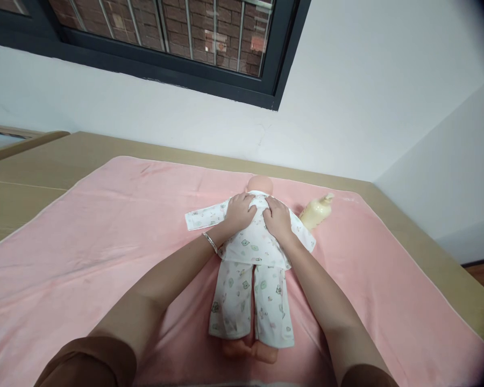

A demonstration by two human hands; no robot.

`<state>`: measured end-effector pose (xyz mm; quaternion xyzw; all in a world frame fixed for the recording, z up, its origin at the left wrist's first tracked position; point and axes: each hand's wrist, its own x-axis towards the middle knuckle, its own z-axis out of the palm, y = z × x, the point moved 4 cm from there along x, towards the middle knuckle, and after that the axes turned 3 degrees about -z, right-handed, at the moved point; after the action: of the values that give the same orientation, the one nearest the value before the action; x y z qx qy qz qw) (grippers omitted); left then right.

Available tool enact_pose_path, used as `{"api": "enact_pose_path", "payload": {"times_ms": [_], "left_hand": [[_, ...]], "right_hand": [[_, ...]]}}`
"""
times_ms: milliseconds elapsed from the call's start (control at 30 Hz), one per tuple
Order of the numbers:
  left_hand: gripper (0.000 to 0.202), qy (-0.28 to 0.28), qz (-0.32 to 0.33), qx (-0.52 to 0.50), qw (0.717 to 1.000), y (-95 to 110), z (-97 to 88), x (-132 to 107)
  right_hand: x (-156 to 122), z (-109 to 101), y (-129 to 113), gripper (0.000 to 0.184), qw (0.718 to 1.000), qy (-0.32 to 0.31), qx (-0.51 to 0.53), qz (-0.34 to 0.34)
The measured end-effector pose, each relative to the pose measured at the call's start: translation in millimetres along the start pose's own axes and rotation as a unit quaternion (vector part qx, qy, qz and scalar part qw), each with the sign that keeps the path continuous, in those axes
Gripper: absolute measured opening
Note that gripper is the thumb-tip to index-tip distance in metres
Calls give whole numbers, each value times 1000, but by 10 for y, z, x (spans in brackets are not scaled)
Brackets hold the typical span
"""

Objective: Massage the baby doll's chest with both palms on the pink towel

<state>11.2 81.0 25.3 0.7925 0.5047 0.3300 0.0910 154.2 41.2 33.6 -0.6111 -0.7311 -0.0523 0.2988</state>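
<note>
A baby doll (261, 184) lies on its back on a pink blanket (105, 242), head towards the wall, feet towards me. It wears a white printed top (254, 244) and matching trousers (252, 301). My left hand (239, 210) rests on the left side of the doll's chest near the collar, fingers curled onto the fabric. My right hand (277, 216) lies on the right side of the chest, fingers pressed on the top. A silver bangle (210, 242) sits on my left wrist.
A cream baby bottle (317, 212) lies on the blanket just right of the doll's shoulder. The blanket covers a tan wooden surface (28, 183) against a white wall. A dark-framed window (177, 48) is above. Wooden floor shows at far right.
</note>
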Motion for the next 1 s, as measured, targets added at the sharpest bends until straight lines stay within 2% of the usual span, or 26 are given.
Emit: {"api": "enact_pose_path", "payload": {"times_ms": [667,833,1000], "left_hand": [[40,3,3,-6,1000,-8,1,-4],[41,1,23,-6,1000,-18,10,-4],[39,22,71,-1,997,22,-16,-25]], "right_hand": [[4,14,18,49,1000,-19,3,2],[38,51,54,54,999,-44,2,-26],[36,50,41,53,998,-32,0,-52]]}}
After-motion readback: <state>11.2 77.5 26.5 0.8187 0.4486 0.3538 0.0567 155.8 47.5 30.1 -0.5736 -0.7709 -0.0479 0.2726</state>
